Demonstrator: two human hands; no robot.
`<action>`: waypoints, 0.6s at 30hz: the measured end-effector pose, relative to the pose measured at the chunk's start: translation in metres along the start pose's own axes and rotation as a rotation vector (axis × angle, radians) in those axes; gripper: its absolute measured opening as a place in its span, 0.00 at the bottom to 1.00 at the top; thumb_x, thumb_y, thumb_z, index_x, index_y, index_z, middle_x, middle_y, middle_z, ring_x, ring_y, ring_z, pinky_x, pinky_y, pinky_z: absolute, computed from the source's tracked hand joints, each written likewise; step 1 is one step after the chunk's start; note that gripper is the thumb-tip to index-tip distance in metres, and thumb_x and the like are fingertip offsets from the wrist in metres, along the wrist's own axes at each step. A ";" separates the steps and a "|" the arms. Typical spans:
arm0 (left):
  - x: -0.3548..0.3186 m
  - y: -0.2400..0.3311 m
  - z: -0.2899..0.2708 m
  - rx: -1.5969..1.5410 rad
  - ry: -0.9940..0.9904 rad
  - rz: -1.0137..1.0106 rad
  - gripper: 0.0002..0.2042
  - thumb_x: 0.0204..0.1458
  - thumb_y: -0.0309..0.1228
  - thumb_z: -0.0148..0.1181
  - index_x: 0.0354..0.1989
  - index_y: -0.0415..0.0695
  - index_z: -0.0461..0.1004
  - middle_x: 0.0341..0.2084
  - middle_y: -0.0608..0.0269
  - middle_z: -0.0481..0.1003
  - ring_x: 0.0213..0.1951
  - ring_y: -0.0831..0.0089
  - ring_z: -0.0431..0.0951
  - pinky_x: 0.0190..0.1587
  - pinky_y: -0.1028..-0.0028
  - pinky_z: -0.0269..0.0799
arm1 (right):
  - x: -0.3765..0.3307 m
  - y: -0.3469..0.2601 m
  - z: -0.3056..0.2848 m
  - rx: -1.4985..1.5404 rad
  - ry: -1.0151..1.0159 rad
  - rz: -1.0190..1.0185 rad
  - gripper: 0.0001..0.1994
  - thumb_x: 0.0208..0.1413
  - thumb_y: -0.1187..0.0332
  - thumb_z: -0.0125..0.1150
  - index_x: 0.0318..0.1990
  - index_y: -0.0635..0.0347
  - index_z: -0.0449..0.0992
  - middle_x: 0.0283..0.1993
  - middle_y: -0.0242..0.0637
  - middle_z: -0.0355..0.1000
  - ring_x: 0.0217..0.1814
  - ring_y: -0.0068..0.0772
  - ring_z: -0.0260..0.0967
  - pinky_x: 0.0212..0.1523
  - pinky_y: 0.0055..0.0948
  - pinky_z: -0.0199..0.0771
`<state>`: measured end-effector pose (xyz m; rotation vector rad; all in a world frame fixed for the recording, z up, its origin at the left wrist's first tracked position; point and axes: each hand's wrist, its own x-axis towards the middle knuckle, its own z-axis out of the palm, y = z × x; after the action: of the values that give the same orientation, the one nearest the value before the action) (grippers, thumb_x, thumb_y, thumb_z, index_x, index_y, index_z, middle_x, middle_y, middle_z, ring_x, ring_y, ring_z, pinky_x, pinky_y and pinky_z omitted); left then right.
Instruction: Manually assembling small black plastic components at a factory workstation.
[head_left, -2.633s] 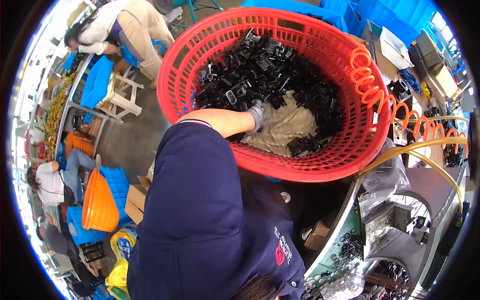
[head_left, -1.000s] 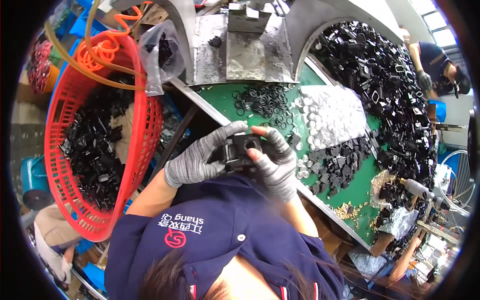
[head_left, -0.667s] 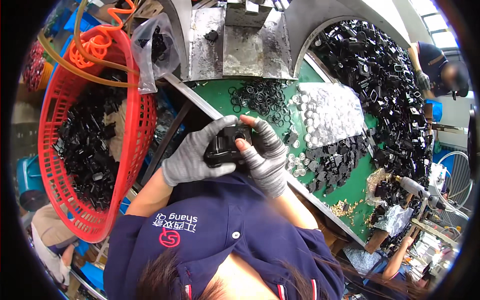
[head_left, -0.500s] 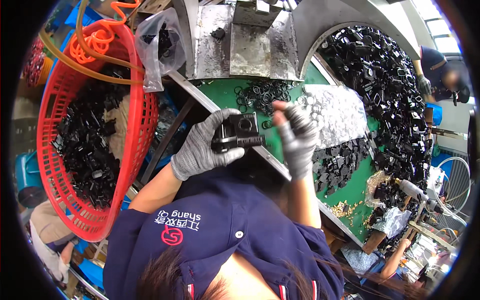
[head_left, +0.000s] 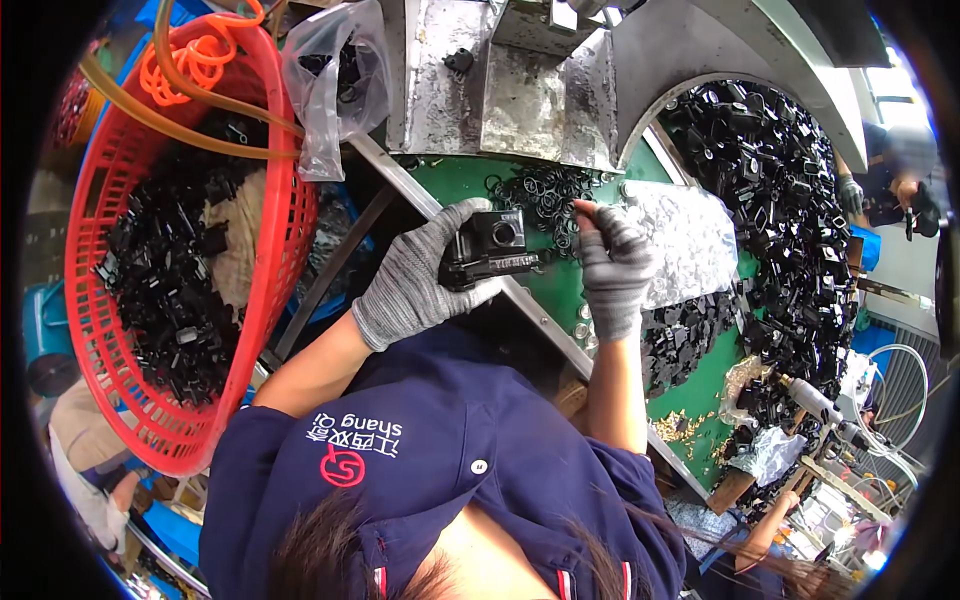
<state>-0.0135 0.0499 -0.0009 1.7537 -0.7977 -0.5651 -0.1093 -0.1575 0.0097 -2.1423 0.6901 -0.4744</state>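
My left hand (head_left: 420,275), in a grey knit glove, grips a black camera-shaped plastic body (head_left: 490,248) with a round opening in its face. It is held up over the near edge of the green worktop (head_left: 590,395). To the right of it, my right hand (head_left: 617,262) is gloved too, with the thumb and forefinger tips bare and pinched together. Whatever lies between those fingertips is too small to make out. Just beyond the pinch lies a heap of small black rings (head_left: 545,195). Beside the right hand is a clear plastic bag (head_left: 690,240) of small transparent parts.
A red basket (head_left: 262,290) of black parts stands at left, below an orange coiled hose (head_left: 190,65). A metal machine (head_left: 540,100) rises at the back. Black parts (head_left: 770,200) are piled at right; brass-coloured pieces (head_left: 680,428) and a power screwdriver (head_left: 810,398) lie nearer. Other people work around.
My right hand has moved slightly right and its fingertips have come together. My left hand has raised the black body a little and turned it so its face shows more.
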 end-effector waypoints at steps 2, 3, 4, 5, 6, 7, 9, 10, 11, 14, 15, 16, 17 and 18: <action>0.003 0.005 0.003 0.042 0.002 0.062 0.38 0.40 0.33 0.74 0.62 0.42 0.63 0.45 0.50 0.76 0.47 0.56 0.79 0.51 0.65 0.74 | -0.010 -0.013 -0.002 0.064 -0.041 -0.147 0.10 0.52 0.76 0.65 0.42 0.57 0.80 0.34 0.43 0.77 0.35 0.40 0.77 0.39 0.31 0.75; 0.005 0.007 0.004 0.061 -0.001 0.092 0.38 0.40 0.33 0.74 0.62 0.42 0.63 0.46 0.50 0.76 0.47 0.55 0.79 0.51 0.65 0.74 | -0.013 -0.020 -0.004 0.084 -0.057 -0.182 0.10 0.52 0.76 0.65 0.42 0.57 0.81 0.34 0.42 0.78 0.35 0.40 0.77 0.39 0.31 0.75; 0.006 0.010 0.006 0.119 -0.005 0.089 0.39 0.40 0.32 0.74 0.64 0.48 0.61 0.47 0.55 0.76 0.46 0.58 0.80 0.49 0.66 0.75 | -0.016 -0.026 -0.003 0.106 -0.141 -0.179 0.09 0.52 0.76 0.65 0.42 0.57 0.81 0.34 0.42 0.78 0.35 0.40 0.77 0.39 0.31 0.76; 0.008 0.013 0.006 0.107 -0.005 0.096 0.39 0.40 0.32 0.73 0.64 0.47 0.61 0.47 0.54 0.76 0.46 0.58 0.80 0.50 0.66 0.75 | -0.015 -0.031 -0.005 0.074 -0.145 -0.252 0.09 0.52 0.75 0.65 0.41 0.58 0.81 0.34 0.42 0.77 0.35 0.40 0.77 0.38 0.30 0.76; 0.009 0.015 0.007 0.095 -0.005 0.117 0.39 0.40 0.32 0.73 0.64 0.47 0.61 0.47 0.54 0.76 0.46 0.58 0.80 0.50 0.66 0.75 | -0.014 -0.035 -0.004 0.140 -0.155 -0.239 0.09 0.51 0.75 0.65 0.41 0.58 0.81 0.34 0.42 0.77 0.34 0.40 0.76 0.37 0.29 0.75; 0.010 0.017 0.007 0.090 -0.005 0.128 0.39 0.40 0.32 0.73 0.64 0.47 0.61 0.48 0.54 0.75 0.47 0.58 0.79 0.50 0.66 0.75 | -0.012 -0.039 -0.005 0.194 -0.180 -0.221 0.09 0.51 0.75 0.65 0.41 0.58 0.81 0.33 0.41 0.76 0.33 0.39 0.76 0.36 0.29 0.75; 0.010 0.021 0.007 0.092 0.002 0.149 0.39 0.40 0.32 0.73 0.64 0.47 0.61 0.48 0.54 0.75 0.48 0.59 0.79 0.51 0.66 0.74 | -0.009 -0.045 -0.007 0.154 -0.187 -0.261 0.09 0.51 0.75 0.65 0.41 0.59 0.81 0.32 0.41 0.75 0.32 0.39 0.74 0.35 0.30 0.73; 0.009 0.022 0.007 0.098 0.006 0.153 0.39 0.40 0.32 0.73 0.64 0.47 0.61 0.49 0.53 0.75 0.48 0.59 0.79 0.51 0.66 0.74 | -0.009 -0.048 -0.008 0.136 -0.192 -0.282 0.10 0.51 0.75 0.65 0.41 0.59 0.81 0.31 0.40 0.74 0.31 0.39 0.74 0.34 0.30 0.73; 0.009 0.023 0.007 0.089 -0.001 0.139 0.39 0.40 0.31 0.73 0.64 0.47 0.61 0.49 0.53 0.75 0.48 0.59 0.79 0.51 0.66 0.74 | -0.009 -0.050 -0.009 0.079 -0.193 -0.293 0.10 0.51 0.75 0.65 0.42 0.59 0.81 0.32 0.40 0.73 0.31 0.39 0.73 0.33 0.30 0.72; 0.008 0.023 0.006 0.070 -0.019 0.113 0.39 0.40 0.31 0.73 0.64 0.47 0.61 0.49 0.53 0.74 0.49 0.59 0.79 0.51 0.66 0.74 | -0.012 -0.051 -0.010 -0.054 -0.196 -0.351 0.13 0.50 0.75 0.64 0.45 0.59 0.80 0.35 0.40 0.70 0.31 0.38 0.71 0.33 0.31 0.72; 0.008 0.023 0.006 0.069 -0.020 0.113 0.39 0.40 0.31 0.73 0.64 0.47 0.61 0.49 0.53 0.74 0.49 0.59 0.79 0.51 0.66 0.74 | -0.013 -0.051 -0.010 -0.038 -0.183 -0.335 0.14 0.50 0.75 0.64 0.45 0.59 0.80 0.36 0.40 0.70 0.32 0.38 0.71 0.33 0.31 0.72; 0.008 0.022 0.006 0.068 -0.021 0.113 0.39 0.40 0.31 0.73 0.64 0.47 0.61 0.49 0.53 0.74 0.49 0.59 0.79 0.51 0.66 0.74 | -0.013 -0.049 -0.009 -0.020 -0.164 -0.328 0.14 0.49 0.75 0.65 0.46 0.59 0.80 0.36 0.40 0.70 0.33 0.37 0.71 0.33 0.30 0.72; 0.008 0.022 0.007 0.065 -0.035 0.102 0.39 0.40 0.31 0.74 0.64 0.47 0.61 0.50 0.53 0.74 0.49 0.59 0.79 0.52 0.66 0.74 | -0.013 -0.047 -0.008 -0.006 -0.150 -0.320 0.15 0.49 0.75 0.65 0.46 0.59 0.80 0.37 0.40 0.70 0.33 0.37 0.71 0.34 0.30 0.72; 0.008 0.022 0.007 0.062 -0.049 0.092 0.40 0.40 0.31 0.74 0.64 0.47 0.61 0.50 0.53 0.74 0.49 0.59 0.79 0.52 0.66 0.74 | -0.013 -0.046 -0.007 0.055 -0.143 -0.291 0.16 0.47 0.76 0.66 0.46 0.59 0.79 0.38 0.40 0.70 0.35 0.36 0.71 0.35 0.29 0.72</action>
<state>-0.0186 0.0356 0.0180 1.7556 -0.9340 -0.5279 -0.1091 -0.1304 0.0493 -2.2087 0.2825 -0.4816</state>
